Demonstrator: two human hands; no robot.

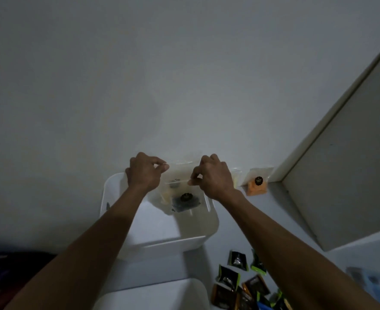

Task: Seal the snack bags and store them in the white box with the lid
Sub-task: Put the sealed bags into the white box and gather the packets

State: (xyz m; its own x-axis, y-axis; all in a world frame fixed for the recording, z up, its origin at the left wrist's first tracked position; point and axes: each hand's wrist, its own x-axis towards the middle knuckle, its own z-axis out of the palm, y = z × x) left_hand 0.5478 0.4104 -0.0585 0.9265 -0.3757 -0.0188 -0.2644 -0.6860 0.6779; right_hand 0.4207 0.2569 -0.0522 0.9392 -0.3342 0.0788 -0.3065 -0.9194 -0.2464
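A pale wall [184, 74] fills most of the view, with a grey panel [349, 164] leaning in at the right. Below it the light bench [251, 220] carries a white box [162, 245], open at the top, standing against the wall. Near the bottom edge lies a white lid [162, 294], just in front of the box. Both bare forearms reach forward over the box. The left hand [144, 173] and the right hand [213, 177] each pinch an end of the top edge of a clear snack bag [180, 189], thumb against forefinger, holding it hanging above the box opening; a dark round label and dark contents show through the plastic. Right of the box, against the wall, stands an orange snack bag [257, 182] with a black round sticker, and a clear one [237, 175] just beside it. A heap of small dark, green-edged packets [240, 280] lies on the bench by the lid.
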